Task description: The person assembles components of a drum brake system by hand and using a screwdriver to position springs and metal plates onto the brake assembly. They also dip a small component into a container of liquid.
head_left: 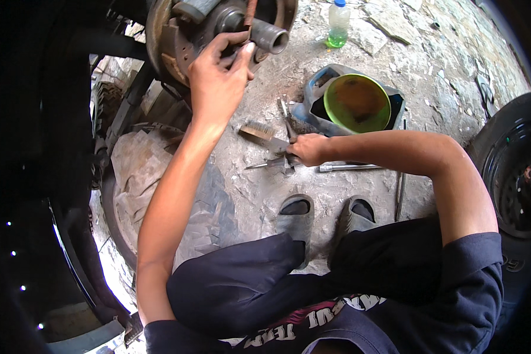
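Left hand point(221, 79) is up at top centre, thumb and fingertips close together at a thin rust-coloured piece point(251, 13) by the hub tube point(269, 36); can't tell if it's pinched or just touched; likely raised there because the hub assembly point(159, 38) sits that high. Right hand point(308, 148) is low, mid-frame, well apart from the left, fingers curled at the cluster with the wire brush point(256, 131); which tool it grips, if any, is hidden; brush lies bristles up, pointing left. Tools sit on the ground point(256, 192) between feet and hub, presumably for easy reach; green bowl point(340, 121) rests in the cut-open jug point(311, 94), upper right of centre, probably for support.
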Demonstrator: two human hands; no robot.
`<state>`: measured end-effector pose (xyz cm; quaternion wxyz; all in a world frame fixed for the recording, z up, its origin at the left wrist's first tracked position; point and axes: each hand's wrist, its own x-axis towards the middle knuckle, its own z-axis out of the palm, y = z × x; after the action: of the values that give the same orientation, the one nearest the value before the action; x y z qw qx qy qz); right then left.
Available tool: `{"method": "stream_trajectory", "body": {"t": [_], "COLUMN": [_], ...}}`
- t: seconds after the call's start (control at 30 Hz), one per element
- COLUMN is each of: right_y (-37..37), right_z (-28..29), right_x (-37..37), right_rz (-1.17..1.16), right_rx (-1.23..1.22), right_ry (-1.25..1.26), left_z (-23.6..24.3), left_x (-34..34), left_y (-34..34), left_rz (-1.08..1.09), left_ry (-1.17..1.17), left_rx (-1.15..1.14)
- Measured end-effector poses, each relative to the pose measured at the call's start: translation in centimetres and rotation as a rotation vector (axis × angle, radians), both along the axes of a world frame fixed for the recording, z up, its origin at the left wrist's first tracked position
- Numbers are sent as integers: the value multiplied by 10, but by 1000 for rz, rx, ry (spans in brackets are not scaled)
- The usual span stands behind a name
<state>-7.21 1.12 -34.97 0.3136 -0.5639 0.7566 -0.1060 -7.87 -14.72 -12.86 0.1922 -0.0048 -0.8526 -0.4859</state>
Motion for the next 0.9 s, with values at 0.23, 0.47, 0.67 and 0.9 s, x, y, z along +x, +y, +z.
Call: {"method": "stream_trajectory", "body": {"t": [0.23,0.47,0.67,0.9], "right_y": [-2,-53,-100,-105], "right_z": [-17,4,-28,-52], "right_x": [4,8,40,48], "right_rz": [-127,-190,-101,-99], "right_rx": [-155,-74,115,-11], "right_ry": [90,-112,83,128], "left_z": [2,15,16,28], "left_x": [-3,-2,-6,1], "left_y": [-5,-7,-8,-4], "left_rz": [-3,0,23,92], "left_ry": [256,378,481,423], "left_rx": [-421,-756,-607,-499]}}
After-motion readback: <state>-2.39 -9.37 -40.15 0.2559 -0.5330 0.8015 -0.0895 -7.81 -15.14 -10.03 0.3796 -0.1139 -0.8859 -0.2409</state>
